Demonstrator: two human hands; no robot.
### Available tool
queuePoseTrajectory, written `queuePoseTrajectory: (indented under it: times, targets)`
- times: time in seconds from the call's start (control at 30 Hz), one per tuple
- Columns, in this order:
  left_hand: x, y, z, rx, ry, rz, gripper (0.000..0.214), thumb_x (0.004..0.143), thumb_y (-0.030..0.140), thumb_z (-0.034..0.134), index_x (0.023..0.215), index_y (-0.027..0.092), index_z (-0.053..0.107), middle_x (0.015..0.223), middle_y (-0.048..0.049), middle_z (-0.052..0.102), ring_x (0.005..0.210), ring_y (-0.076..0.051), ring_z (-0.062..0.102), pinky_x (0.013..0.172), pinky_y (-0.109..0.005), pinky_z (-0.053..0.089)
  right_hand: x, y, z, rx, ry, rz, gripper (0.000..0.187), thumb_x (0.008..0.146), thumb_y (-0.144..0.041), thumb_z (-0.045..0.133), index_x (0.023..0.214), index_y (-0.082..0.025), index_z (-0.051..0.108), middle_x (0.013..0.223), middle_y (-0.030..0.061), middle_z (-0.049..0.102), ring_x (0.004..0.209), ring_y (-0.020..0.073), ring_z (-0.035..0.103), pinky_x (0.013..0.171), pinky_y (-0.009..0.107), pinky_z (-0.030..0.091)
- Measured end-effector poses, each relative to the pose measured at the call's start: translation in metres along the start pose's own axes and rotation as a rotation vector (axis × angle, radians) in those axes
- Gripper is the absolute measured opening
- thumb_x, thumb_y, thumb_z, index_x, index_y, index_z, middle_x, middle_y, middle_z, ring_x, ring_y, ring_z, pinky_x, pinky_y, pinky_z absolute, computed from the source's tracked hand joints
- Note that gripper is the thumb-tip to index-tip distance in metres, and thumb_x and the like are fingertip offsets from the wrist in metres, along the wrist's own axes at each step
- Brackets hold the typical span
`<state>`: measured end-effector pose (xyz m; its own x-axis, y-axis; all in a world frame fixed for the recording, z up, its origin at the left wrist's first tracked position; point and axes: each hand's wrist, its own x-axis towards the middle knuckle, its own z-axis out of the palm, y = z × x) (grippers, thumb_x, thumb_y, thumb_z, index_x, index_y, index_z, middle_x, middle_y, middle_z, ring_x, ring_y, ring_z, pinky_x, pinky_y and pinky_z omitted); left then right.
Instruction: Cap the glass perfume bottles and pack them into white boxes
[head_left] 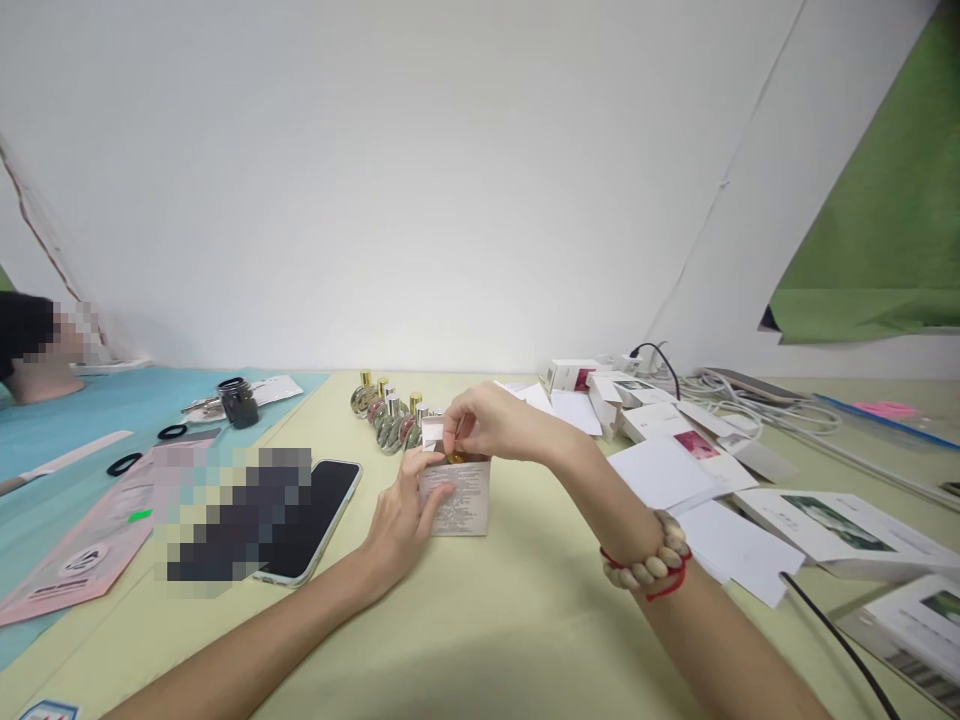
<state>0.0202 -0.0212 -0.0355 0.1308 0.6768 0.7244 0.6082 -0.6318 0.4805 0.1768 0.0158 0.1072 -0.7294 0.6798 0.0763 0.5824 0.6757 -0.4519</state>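
"Head view, then: what's closest in?"

"My right hand (487, 424) pinches a small gold-coloured piece (456, 458), mostly hidden, at the mouth of the printed box (461, 505). My left hand (399, 520) clasps the box's left side, thumb across the front."

"Why hold it that way?"

"I'd say my left is bracing the box upright on the table (525, 590), leaving my right free to work at its top, where a white flap (433, 432) stands raised."

"And the containers farther out?"

"Just behind the box, round bottles (388, 433), gold- and silver-capped, sit clustered, probably for easy reach; I can't tell what fills them. Leftward, beyond the phone (322, 520), the contents of a dark jar (238, 405) are unclear. White cartons (810, 525) lie to my right, their insides unreadable."
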Motion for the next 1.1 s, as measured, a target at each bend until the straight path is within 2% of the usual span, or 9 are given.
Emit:
queuePoseTrajectory:
  times: [0.07, 0.23, 0.4, 0.5, 0.7, 0.87, 1.0, 1.1]
  targets:
    - [-0.001, -0.001, 0.001, -0.051, 0.000, -0.010, 0.036, 0.085, 0.027, 0.043, 0.117, 0.026, 0.025, 0.115, -0.0080, 0.045, 0.088, -0.013, 0.056, 0.069, -0.028, 0.047, -0.006, -0.003, -0.007, -0.015, -0.008, 0.003, 0.019, 0.068, -0.011, 0.050, 0.077, -0.017, 0.065, 0.073, 0.0017, 0.062, 0.063, 0.0084, 0.055, 0.048, 0.015, 0.035]
    - [-0.002, -0.001, 0.003, -0.192, 0.036, -0.098, 0.047, 0.082, 0.029, 0.049, 0.116, 0.026, 0.018, 0.114, -0.0089, 0.047, 0.091, -0.014, 0.057, 0.071, -0.031, 0.049, -0.023, -0.017, -0.023, -0.321, 0.214, 0.091, 0.020, 0.068, -0.011, 0.052, 0.075, -0.021, 0.067, 0.078, -0.0005, 0.063, 0.066, 0.0086, 0.054, 0.054, 0.018, 0.033]
    - [-0.001, -0.005, 0.003, -0.202, 0.035, -0.088, 0.046, 0.083, 0.027, 0.048, 0.118, 0.025, 0.019, 0.114, -0.0093, 0.048, 0.089, -0.013, 0.058, 0.072, -0.032, 0.049, -0.026, -0.029, -0.021, -0.357, 0.142, 0.147, 0.021, 0.070, -0.027, 0.057, 0.088, -0.024, 0.067, 0.077, -0.0004, 0.063, 0.058, 0.0078, 0.050, 0.049, 0.019, 0.029]
    - [0.002, -0.007, 0.001, -0.191, 0.045, -0.077, 0.047, 0.083, 0.026, 0.047, 0.121, 0.026, 0.018, 0.118, -0.0087, 0.046, 0.091, -0.013, 0.057, 0.073, -0.030, 0.049, -0.027, -0.032, -0.020, -0.365, 0.146, 0.162, 0.019, 0.070, -0.033, 0.058, 0.083, -0.024, 0.068, 0.077, -0.0004, 0.063, 0.057, 0.0078, 0.049, 0.049, 0.020, 0.028]
    - [0.009, -0.003, -0.008, -0.082, -0.007, -0.117, 0.045, 0.083, 0.030, 0.048, 0.123, 0.029, 0.028, 0.122, -0.0052, 0.046, 0.103, -0.015, 0.052, 0.076, -0.028, 0.048, -0.025, -0.026, -0.016, -0.396, 0.069, 0.216, 0.021, 0.068, -0.029, 0.057, 0.085, -0.026, 0.069, 0.074, -0.0002, 0.064, 0.056, 0.0092, 0.049, 0.050, 0.021, 0.029]
    - [0.010, -0.001, -0.010, -0.100, 0.009, -0.137, 0.044, 0.085, 0.030, 0.044, 0.125, 0.028, 0.026, 0.127, -0.0059, 0.043, 0.105, -0.015, 0.052, 0.078, -0.029, 0.048, -0.021, -0.023, -0.014, -0.405, 0.173, 0.149, 0.027, 0.069, -0.030, 0.055, 0.092, -0.025, 0.067, 0.077, 0.0015, 0.064, 0.061, 0.0109, 0.051, 0.052, 0.021, 0.028]
    - [0.008, 0.002, -0.008, -0.134, 0.014, -0.131, 0.043, 0.086, 0.029, 0.042, 0.126, 0.028, 0.026, 0.126, -0.0066, 0.043, 0.104, -0.015, 0.051, 0.078, -0.030, 0.048, -0.021, -0.020, -0.014, -0.414, 0.096, 0.152, 0.020, 0.070, -0.032, 0.053, 0.076, -0.024, 0.070, 0.070, 0.0022, 0.063, 0.056, 0.0102, 0.049, 0.050, 0.022, 0.027]
    - [0.008, 0.004, -0.008, -0.130, 0.009, -0.112, 0.038, 0.087, 0.028, 0.039, 0.124, 0.028, 0.030, 0.124, -0.0064, 0.043, 0.105, -0.015, 0.050, 0.077, -0.028, 0.048, -0.022, -0.018, -0.012, -0.387, 0.033, 0.168, 0.020, 0.071, -0.030, 0.051, 0.076, -0.026, 0.070, 0.066, 0.0010, 0.061, 0.051, 0.0088, 0.045, 0.049, 0.022, 0.027]
